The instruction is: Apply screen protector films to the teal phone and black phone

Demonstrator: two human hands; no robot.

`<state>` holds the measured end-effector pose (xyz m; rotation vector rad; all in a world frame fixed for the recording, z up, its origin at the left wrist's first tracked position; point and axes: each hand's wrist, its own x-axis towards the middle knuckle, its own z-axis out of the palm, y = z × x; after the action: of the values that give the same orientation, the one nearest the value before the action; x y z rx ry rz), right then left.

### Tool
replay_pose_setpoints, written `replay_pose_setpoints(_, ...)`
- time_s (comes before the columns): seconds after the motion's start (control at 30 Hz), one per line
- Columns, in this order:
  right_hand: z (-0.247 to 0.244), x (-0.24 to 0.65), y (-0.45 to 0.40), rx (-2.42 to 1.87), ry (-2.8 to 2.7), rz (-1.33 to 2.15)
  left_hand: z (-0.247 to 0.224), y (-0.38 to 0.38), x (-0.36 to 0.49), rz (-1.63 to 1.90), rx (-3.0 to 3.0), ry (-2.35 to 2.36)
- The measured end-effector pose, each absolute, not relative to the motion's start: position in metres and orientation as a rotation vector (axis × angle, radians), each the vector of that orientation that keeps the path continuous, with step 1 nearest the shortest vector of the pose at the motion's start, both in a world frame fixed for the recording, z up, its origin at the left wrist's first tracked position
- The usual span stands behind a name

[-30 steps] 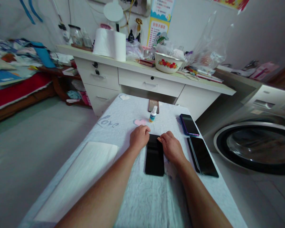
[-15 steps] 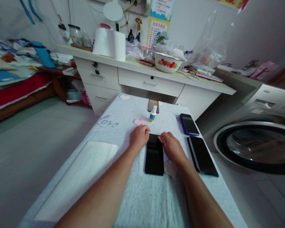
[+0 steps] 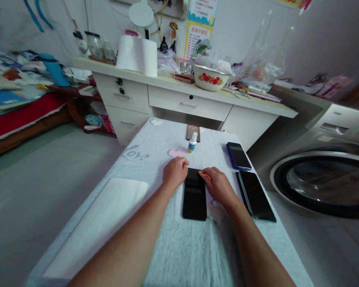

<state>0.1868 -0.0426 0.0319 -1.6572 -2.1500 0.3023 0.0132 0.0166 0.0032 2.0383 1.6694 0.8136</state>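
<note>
A black smartphone (image 3: 194,199) lies flat on the cloth, its dark screen facing up and its length running away from me. At its upper left corner my left hand (image 3: 176,172) is closed, fingers curled against the phone's edge. My right hand (image 3: 217,180) grips the upper right corner, its fingertips pressed together over the edge. Whether anything thin is pinched there is too small to make out. Just beyond the hands stands a small white spray bottle (image 3: 192,143) with a blue and yellow label. Behind it lies a brownish phone case or phone (image 3: 193,132).
On the right of the cloth-covered table (image 3: 167,247) lie a purple-edged phone (image 3: 239,156) and a larger dark device (image 3: 258,196). A white sheet or pad (image 3: 98,227) lies left. Beyond are a cluttered desk (image 3: 170,85) and a washing machine (image 3: 332,159).
The right hand's fingers have shifted very slightly at the phone's corner. The left hand, phone and bottle stay in place.
</note>
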Motion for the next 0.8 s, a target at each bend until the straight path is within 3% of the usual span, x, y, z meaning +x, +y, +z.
replay_pose_setpoints(0.8,0.022,0.172,-0.039,-1.682,-2.082,0.181,0.0,0.017,0.013,0.835,2.034,1.648)
